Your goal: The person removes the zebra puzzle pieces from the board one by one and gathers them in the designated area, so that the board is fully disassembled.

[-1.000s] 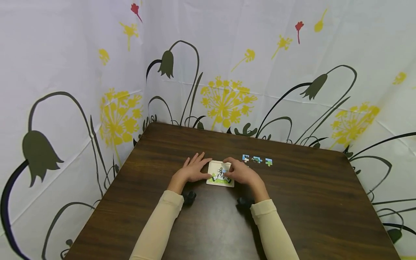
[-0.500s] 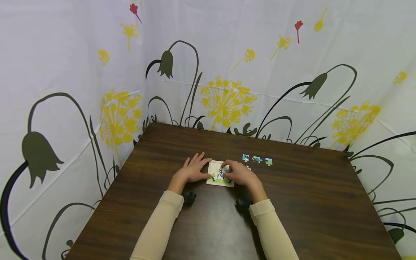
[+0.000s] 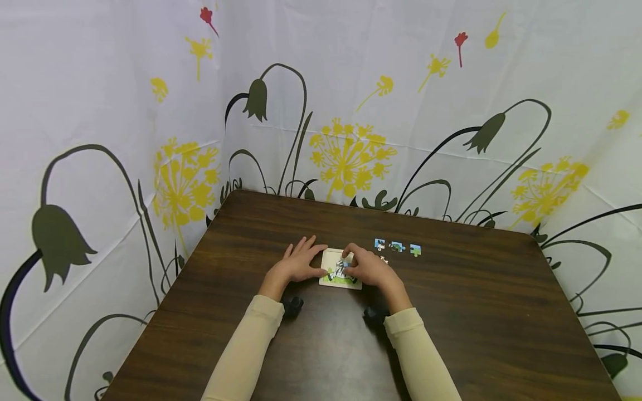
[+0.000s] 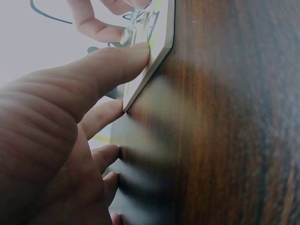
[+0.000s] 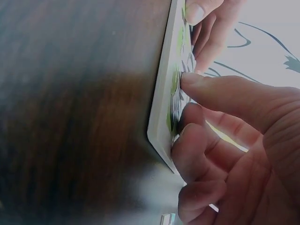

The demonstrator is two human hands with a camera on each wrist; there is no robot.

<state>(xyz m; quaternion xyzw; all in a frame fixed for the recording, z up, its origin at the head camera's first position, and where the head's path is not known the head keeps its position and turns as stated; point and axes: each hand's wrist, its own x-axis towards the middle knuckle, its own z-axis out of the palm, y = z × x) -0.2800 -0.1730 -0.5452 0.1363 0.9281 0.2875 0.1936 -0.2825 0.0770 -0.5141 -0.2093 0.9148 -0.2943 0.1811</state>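
Observation:
A small square wooden puzzle tray (image 3: 329,256) with a zebra picture on green lies flat on the table. My left hand (image 3: 297,264) rests at its left side with fingers spread and straight; in the left wrist view the thumb (image 4: 112,65) presses on the tray's face and the index fingertip touches its corner. Over the tray's right half, my right hand (image 3: 373,267) pinches a puzzle piece (image 3: 346,264) with some blue on it, between thumb and curled fingers. The fingers hide much of that piece and part of the zebra picture.
Several loose puzzle pieces (image 3: 397,246) lie in a row behind my right hand, one partly hidden by it. The dark wooden table (image 3: 476,312) reaches back to a white curtain (image 3: 426,33) printed with flowers.
My right hand has shifted slightly left over the tray with the piece, uncovering a loose piece behind it. The left hand has stayed in place.

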